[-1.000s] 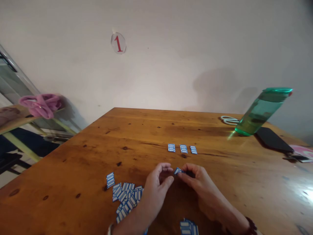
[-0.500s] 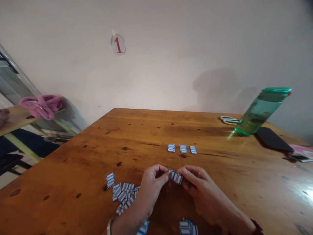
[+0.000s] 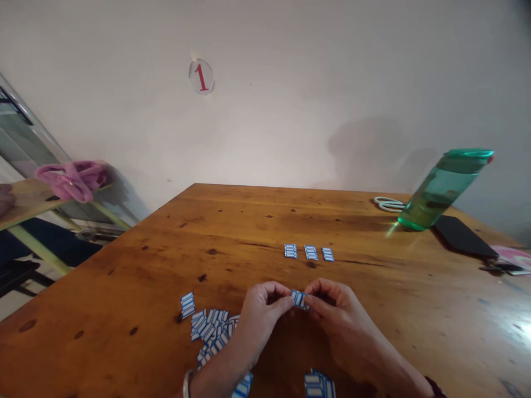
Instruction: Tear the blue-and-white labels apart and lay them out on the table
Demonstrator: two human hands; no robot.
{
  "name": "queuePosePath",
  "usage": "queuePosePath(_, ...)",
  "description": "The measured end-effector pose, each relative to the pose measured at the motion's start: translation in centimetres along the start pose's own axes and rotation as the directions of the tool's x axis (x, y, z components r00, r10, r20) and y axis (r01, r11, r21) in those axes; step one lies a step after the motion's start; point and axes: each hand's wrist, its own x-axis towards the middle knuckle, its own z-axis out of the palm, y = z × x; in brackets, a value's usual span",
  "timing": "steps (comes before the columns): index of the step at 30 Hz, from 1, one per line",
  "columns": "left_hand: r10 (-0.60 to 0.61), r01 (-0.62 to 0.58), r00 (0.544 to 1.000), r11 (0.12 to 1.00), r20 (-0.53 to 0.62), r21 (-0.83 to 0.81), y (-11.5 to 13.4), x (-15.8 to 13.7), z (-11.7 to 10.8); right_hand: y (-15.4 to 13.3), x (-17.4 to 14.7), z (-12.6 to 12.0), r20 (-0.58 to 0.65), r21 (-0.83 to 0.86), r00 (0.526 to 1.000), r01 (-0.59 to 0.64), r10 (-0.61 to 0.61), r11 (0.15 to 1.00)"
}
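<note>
Between my two hands, just above the table, is a small blue-and-white label sheet (image 3: 298,299). My left hand (image 3: 265,309) pinches its left end between thumb and fingers. Its right end is gripped by my right hand (image 3: 336,307), the thumb lying over the front. Beside my left forearm spreads a loose pile of similar label sheets (image 3: 213,329), partly hidden by the arm. One single sheet (image 3: 187,305) lies just beyond that pile. Nearer to me, a small stack of sheets (image 3: 318,385) rests between my forearms. Farther out, three label sheets (image 3: 311,252) form a row.
The wooden table (image 3: 240,221) reaches to the wall. On its right stand a green water bottle (image 3: 446,188), a white coiled cable (image 3: 389,204) and a dark flat phone-like object (image 3: 462,236). A pink cloth (image 3: 74,178) lies on another table at left, near part of a person's hand (image 3: 5,198).
My right thumb has moved onto the front of the label sheet, covering more of its right end. The sheet and both hands have shifted slightly; the other things lie as before.
</note>
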Motion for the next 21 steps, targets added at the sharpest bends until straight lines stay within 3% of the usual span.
queuePosePath(3,0.176,-0.160,0.984,0.930,-0.018,0.331,0.0,-0.1,0.0,-0.1,-0.2,-0.1,0.000,-0.269,0.988,0.146,-0.152,0.952)
queuePosePath(6,0.324,-0.277,0.945,0.739,0.037,0.615,-0.2,-0.2,0.1,0.3,-0.1,-0.3,0.118,-0.535,0.938,0.336,-0.325,0.775)
queuePosePath(8,0.342,-0.295,0.936,0.633,0.084,0.716,-0.5,-0.2,0.1,0.9,0.0,-0.4,0.199,-0.617,0.905,0.414,-0.376,0.669)
queuePosePath(10,0.318,-0.290,0.941,0.570,0.119,0.769,-0.7,-0.2,0.1,1.3,0.2,-0.5,0.253,-0.654,0.893,0.441,-0.371,0.614)
queuePosePath(16,0.235,-0.262,0.961,0.588,0.149,0.765,-0.9,-0.3,0.1,1.5,0.1,-0.5,0.277,-0.698,0.916,0.399,-0.289,0.594)
queuePosePath(21,0.238,-0.252,0.963,0.617,0.128,0.745,-0.8,-0.2,0.1,1.5,0.1,-0.5,0.258,-0.684,0.917,0.396,-0.305,0.612)
